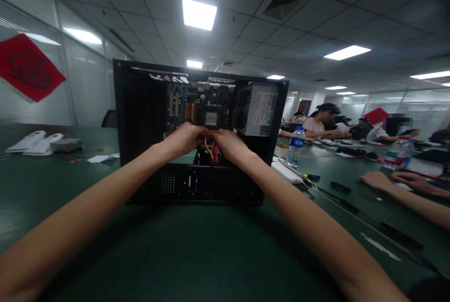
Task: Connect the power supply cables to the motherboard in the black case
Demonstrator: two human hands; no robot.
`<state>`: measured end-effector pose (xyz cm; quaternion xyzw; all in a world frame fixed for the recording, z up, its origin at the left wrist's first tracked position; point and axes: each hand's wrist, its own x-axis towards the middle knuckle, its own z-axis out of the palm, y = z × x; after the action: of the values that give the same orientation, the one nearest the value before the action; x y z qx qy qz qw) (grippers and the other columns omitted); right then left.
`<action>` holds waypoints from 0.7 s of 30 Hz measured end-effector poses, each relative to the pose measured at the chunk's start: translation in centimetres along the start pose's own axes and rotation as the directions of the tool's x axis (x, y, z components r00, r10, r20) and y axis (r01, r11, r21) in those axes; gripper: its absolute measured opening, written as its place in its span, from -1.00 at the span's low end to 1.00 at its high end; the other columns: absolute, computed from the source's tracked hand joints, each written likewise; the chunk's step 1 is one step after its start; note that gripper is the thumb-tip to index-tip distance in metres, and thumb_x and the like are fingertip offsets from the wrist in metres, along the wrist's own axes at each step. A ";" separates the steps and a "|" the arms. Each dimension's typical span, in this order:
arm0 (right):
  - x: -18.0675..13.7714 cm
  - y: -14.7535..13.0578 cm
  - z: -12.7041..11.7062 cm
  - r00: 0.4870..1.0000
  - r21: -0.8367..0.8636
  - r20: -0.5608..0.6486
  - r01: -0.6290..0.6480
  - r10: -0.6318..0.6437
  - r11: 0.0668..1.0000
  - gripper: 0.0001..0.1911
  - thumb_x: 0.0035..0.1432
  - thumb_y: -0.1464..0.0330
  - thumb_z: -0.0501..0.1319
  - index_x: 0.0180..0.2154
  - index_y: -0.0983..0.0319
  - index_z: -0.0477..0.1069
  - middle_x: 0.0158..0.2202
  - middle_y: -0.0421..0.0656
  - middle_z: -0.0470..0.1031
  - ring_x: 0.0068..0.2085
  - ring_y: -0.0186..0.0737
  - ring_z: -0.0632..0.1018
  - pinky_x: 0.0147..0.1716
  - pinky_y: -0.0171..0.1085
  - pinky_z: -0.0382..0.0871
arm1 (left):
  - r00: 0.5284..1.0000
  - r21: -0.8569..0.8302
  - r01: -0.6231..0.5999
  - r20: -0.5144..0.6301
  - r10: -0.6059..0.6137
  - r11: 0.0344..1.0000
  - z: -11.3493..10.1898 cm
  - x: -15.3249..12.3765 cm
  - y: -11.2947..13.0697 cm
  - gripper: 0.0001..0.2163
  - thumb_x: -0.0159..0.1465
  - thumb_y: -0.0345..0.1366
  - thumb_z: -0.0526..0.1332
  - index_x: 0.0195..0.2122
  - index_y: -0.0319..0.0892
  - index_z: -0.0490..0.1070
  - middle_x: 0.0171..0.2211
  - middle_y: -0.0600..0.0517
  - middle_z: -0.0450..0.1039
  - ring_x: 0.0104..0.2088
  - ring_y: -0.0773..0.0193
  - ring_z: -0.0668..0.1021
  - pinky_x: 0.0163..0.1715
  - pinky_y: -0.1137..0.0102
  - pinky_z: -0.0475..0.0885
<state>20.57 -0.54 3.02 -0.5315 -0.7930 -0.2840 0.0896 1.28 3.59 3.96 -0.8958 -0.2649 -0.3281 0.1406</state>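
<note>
A black computer case (204, 184) stands open-sided in front of me on the green table. Inside it are a dark motherboard (191, 100) and, at the upper right, a grey power supply (258, 109). Both my hands reach in at the motherboard's lower edge. My left hand (186, 137) is closed, fingertips pinched at the upper end of a power cable (213, 152) with yellow, red and purple wires. From the other side my right hand (230, 145) pinches the same wires. The cable's end is hidden by my fingers.
A water bottle (296, 147) and a white box (286, 170) stand right of the case. Cables (351, 208) and dark strips lie farther right, near another person's hand (378, 181). White slippers (37, 143) and a grey block (66, 145) are at left.
</note>
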 end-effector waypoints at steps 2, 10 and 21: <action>0.4 0.5 0.9 0.999 0.034 0.034 -0.023 0.022 0.999 -0.62 0.37 0.59 0.02 0.06 0.41 0.53 0.03 0.17 0.54 0.09 0.06 0.59 0.03 -0.16 0.48 | 0.997 0.006 0.070 0.028 -0.070 0.998 0.7 0.2 -0.9 -0.81 0.27 -0.47 0.32 -0.12 -0.21 0.65 -0.19 -0.11 0.70 -0.17 0.08 0.70 -0.19 0.31 0.56; 0.5 0.6 2.5 0.986 0.108 0.145 -0.094 0.078 0.990 -0.66 0.33 0.48 0.15 0.04 0.42 0.58 -0.02 0.24 0.60 0.03 0.12 0.64 -0.06 -0.18 0.52 | 0.987 0.032 0.105 0.122 -0.108 0.994 1.9 0.1 -3.7 -0.78 0.22 -0.43 0.33 -0.11 -0.16 0.65 -0.20 -0.04 0.70 -0.18 0.14 0.69 -0.20 0.37 0.50; 0.5 0.3 2.8 0.985 0.131 0.161 -0.078 0.057 0.988 -0.65 0.28 0.46 0.23 0.06 0.44 0.59 0.02 0.30 0.58 0.04 0.13 0.64 -0.05 -0.20 0.52 | 0.951 0.111 0.005 0.306 -0.039 0.994 3.8 0.8 -3.9 -0.81 0.25 -0.42 0.27 -0.24 -0.10 0.69 -0.23 0.03 0.70 -0.19 0.19 0.67 -0.20 0.42 0.41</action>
<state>21.14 1.46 1.03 -0.5713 -0.7967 -0.1832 0.0726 1.57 8.70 1.97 -0.9240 -0.3109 -0.1710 0.1426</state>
